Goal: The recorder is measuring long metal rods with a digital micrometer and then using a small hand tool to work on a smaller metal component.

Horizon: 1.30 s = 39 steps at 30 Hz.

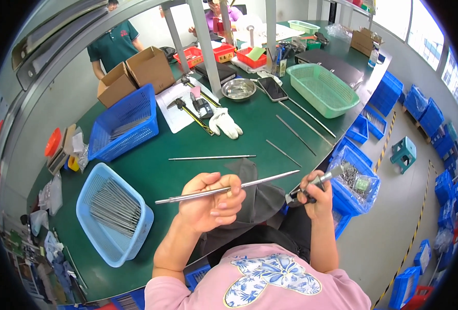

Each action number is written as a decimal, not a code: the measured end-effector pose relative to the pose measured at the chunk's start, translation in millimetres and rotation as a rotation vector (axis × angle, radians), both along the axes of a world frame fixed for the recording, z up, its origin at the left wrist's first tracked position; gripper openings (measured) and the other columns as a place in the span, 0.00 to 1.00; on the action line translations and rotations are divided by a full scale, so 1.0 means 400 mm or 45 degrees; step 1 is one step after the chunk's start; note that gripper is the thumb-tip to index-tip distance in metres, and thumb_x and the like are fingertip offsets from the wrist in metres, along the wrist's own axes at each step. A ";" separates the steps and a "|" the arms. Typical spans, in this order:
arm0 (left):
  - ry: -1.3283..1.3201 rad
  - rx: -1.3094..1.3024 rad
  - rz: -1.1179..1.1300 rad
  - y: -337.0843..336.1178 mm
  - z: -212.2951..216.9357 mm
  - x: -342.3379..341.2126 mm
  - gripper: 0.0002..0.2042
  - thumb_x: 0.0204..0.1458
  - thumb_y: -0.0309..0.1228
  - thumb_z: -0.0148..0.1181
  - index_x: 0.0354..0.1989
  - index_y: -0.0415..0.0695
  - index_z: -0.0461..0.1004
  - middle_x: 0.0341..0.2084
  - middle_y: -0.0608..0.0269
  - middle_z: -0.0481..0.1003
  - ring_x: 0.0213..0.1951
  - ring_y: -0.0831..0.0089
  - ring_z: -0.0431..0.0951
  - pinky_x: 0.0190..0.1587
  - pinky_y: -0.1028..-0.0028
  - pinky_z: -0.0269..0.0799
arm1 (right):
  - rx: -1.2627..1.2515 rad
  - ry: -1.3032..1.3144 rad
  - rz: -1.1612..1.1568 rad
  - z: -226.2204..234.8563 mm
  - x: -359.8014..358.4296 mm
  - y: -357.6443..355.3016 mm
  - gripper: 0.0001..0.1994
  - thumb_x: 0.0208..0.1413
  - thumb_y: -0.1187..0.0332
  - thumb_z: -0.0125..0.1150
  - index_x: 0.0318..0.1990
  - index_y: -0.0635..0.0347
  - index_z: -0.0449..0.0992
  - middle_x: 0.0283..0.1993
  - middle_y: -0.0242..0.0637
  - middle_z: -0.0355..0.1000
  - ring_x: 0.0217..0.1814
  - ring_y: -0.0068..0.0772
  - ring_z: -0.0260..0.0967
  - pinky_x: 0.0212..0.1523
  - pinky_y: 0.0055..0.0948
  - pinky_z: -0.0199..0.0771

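Note:
My left hand (212,202) is closed around a slim shiny metal rod (270,179), which slants up to the right across my front. Whether a second rod lies alongside it in the grip I cannot tell. In my right hand (317,199) is a micrometer (334,172), its silver thimble sticking out at the upper right and its frame partly hidden by my fingers. The rod's right end is just short of the micrometer, apart from it. Beyond my left hand one metal rod (212,157) lies on the green table (172,232). A dark grey cloth (255,201) hangs over the table edge between my hands.
A light-blue basket (145,227) of rods stands at left, a blue basket (150,129) behind it. Several rods (296,135) lie at right, near a green basket (337,106). Calipers (195,118), a white glove (225,124), a phone (273,89) and metal bowl (239,89) sit farther back.

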<state>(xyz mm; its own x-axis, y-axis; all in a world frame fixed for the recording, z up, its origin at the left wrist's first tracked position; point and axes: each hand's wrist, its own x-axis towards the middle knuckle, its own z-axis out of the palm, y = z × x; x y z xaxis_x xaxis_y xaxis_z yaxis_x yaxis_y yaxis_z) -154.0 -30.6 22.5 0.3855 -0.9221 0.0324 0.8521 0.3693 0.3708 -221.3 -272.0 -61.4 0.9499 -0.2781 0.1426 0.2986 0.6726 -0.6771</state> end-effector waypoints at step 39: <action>0.251 -0.461 -0.497 -0.006 -0.011 0.038 0.17 0.55 0.43 0.31 0.20 0.46 0.55 0.08 0.71 0.53 0.09 0.84 0.50 0.10 0.84 0.51 | -0.068 -0.079 -0.084 -0.035 -0.087 0.044 0.15 0.36 0.75 0.61 0.32 0.59 0.62 0.25 0.41 0.64 0.15 0.29 0.61 0.15 0.24 0.65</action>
